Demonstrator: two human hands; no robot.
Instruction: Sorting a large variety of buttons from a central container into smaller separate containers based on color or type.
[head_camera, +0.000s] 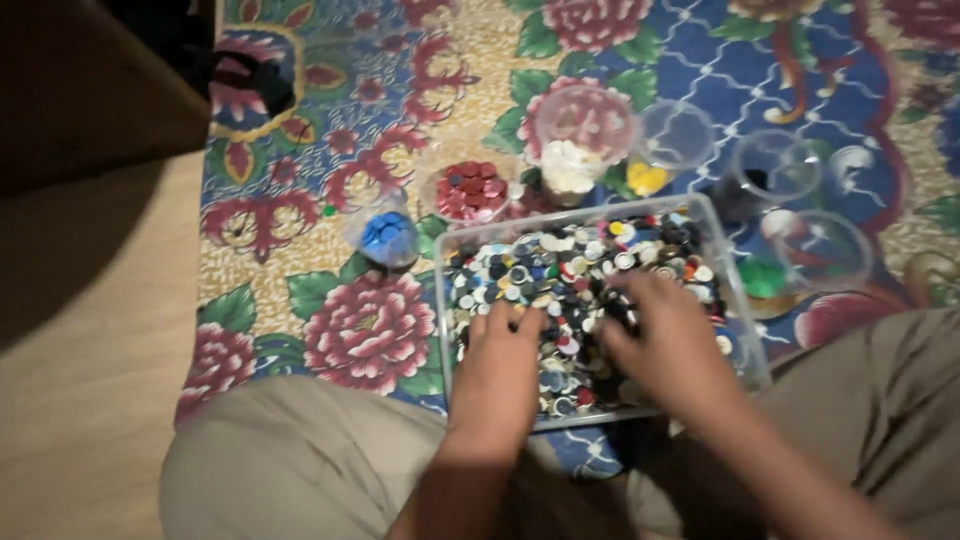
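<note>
Head view: a clear rectangular plastic tray (447, 300) is seen on a floral mat (330, 170), between the person's knees, filled with mixed buttons (560, 270) in black, white, blue, red and yellow.

Left hand (503, 365) is laid palm-down in the tray's near-left part, fingers (500, 320) together and resting on the buttons. Whether anything is pinched under it can't be told.

Right hand (665, 335) is also placed in the tray, centre-right, fingers (625, 300) spread and slightly curled into the pile. It is motion-blurred; a grip on any button can't be confirmed.

Small clear cups are lined up along the tray's far edge and right side:
- cup of blue buttons (388, 238), just beside the far-left corner
- cup of red buttons (470, 190), behind the far edge
- cup of white buttons (572, 165), behind the far edge, centre
- cup with a few yellow buttons (660, 160), to its right
- cup with something dark at the bottom (770, 170), further right
- cup with green pieces (775, 275), just beside the right wall, next to another clear cup (830, 250) whose contents can't be made out

Bare wood-tone floor (90, 350) is seen left of the mat. Beige trouser legs (290, 460) are visible at bottom.
</note>
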